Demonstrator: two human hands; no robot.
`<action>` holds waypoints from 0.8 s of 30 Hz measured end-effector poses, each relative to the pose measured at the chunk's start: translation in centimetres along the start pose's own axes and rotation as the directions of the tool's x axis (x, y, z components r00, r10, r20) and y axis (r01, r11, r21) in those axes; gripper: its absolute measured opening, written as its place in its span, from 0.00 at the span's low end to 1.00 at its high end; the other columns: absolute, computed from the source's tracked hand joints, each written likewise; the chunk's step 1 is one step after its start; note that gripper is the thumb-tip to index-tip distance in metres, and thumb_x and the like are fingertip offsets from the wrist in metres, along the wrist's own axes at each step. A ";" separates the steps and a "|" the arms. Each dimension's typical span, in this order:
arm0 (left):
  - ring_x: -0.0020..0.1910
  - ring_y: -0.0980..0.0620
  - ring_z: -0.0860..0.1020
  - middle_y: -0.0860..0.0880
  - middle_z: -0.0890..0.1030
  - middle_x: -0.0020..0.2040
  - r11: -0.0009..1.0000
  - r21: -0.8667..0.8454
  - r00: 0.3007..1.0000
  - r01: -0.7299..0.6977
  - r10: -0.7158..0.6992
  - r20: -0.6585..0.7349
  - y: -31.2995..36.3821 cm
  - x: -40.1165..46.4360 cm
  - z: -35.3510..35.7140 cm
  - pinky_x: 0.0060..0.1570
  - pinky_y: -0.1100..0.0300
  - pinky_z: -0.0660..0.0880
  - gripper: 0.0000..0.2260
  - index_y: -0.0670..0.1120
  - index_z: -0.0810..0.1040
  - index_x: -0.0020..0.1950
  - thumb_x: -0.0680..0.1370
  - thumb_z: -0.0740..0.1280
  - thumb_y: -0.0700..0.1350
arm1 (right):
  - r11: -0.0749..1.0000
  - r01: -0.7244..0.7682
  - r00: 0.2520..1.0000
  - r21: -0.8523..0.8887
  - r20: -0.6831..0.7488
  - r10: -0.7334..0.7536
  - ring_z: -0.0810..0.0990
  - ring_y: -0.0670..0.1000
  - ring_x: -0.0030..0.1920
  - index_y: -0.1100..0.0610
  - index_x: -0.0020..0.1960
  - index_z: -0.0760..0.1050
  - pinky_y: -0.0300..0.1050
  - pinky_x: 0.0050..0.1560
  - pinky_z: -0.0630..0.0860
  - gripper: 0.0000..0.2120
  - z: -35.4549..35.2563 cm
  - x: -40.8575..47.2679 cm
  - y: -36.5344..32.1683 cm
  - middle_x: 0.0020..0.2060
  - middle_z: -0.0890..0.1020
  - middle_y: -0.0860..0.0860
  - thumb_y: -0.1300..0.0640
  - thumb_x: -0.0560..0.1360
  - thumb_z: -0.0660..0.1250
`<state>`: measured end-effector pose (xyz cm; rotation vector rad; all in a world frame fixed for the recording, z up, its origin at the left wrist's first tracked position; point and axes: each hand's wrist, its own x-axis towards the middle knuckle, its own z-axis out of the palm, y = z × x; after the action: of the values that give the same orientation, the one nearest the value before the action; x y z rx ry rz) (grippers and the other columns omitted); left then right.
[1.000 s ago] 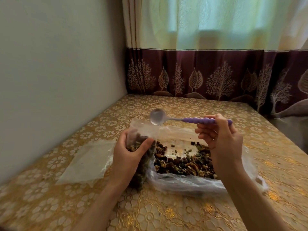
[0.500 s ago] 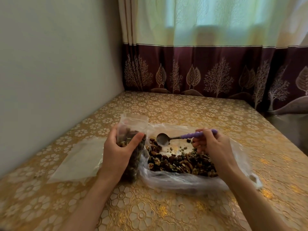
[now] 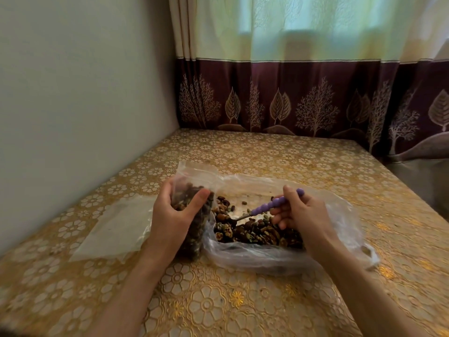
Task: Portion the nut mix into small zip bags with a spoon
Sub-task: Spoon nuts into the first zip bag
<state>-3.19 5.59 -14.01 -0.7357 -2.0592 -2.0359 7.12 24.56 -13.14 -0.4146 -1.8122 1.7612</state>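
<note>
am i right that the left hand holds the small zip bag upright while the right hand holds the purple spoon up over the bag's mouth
Not quite. The left hand does hold the small zip bag upright, but the head view shows the right hand dipping the purple spoon into the nut mix in the big bag.

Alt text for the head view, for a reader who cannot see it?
The right hand digs a purple spoon into the nut mix in a large bag; the left hand holds a partly filled zip bag upright. Empty bags lie on the table.
</note>
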 end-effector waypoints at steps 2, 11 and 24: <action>0.45 0.57 0.80 0.55 0.80 0.46 1.000 -0.010 1.000 0.002 -0.002 0.004 -0.1 0.0 -0.1 0.47 0.56 0.77 0.22 0.55 0.74 0.51 0.61 0.71 0.62 | 1.000 0.016 0.999 0.001 -0.048 -0.016 0.78 0.46 0.25 0.63 0.37 0.76 0.34 0.25 0.74 0.19 -0.1 0.0 0.0 0.26 0.82 0.52 0.55 0.81 0.56; 0.42 0.63 0.80 0.63 0.81 0.44 1.000 -0.014 1.000 -0.011 0.012 0.007 -0.5 0.1 0.0 0.38 0.71 0.75 0.20 0.54 0.73 0.52 0.64 0.70 0.58 | 0.997 0.010 0.970 0.070 -0.243 0.008 0.77 0.49 0.26 0.64 0.39 0.76 0.36 0.25 0.74 0.18 -1.7 0.5 0.0 0.31 0.82 0.60 0.55 0.81 0.58; 0.48 0.66 0.77 0.55 0.78 0.51 0.998 0.057 1.000 -0.023 0.023 0.004 -0.7 0.2 0.0 0.44 0.71 0.75 0.33 0.49 0.72 0.60 0.59 0.71 0.62 | 0.941 0.294 0.898 0.164 -0.385 -0.213 0.76 0.46 0.24 0.61 0.34 0.75 0.36 0.24 0.72 0.19 0.6 1.3 -4.7 0.24 0.80 0.51 0.55 0.81 0.57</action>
<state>-3.64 5.66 -14.57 -0.7502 -2.0910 -1.9569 6.49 24.47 -8.22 -0.3645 -1.3307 1.5592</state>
